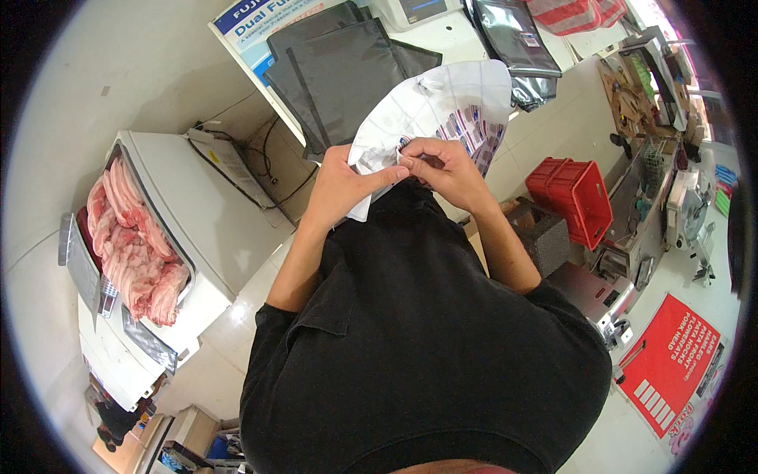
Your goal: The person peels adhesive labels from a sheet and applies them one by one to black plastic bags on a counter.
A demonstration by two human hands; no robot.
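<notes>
A curved white sheet of sticker labels is held up before my chest. Rows of printed stickers show on its right part; the left part is bare and creased. My left hand grips the sheet's near left edge, thumb on top. At that same edge, the thumb and fingertips of my right hand pinch the paper beside a small printed sticker. The two thumbs nearly meet. Beyond the sheet, flat black plastic bags lie stacked on a white surface. Whether the small sticker is loose is unclear.
Sliced raw meat fills a tray on a white freezer at left. More black packages lie at upper right, near a scale. Red crates stand right, by a meat slicer. A person is at lower left.
</notes>
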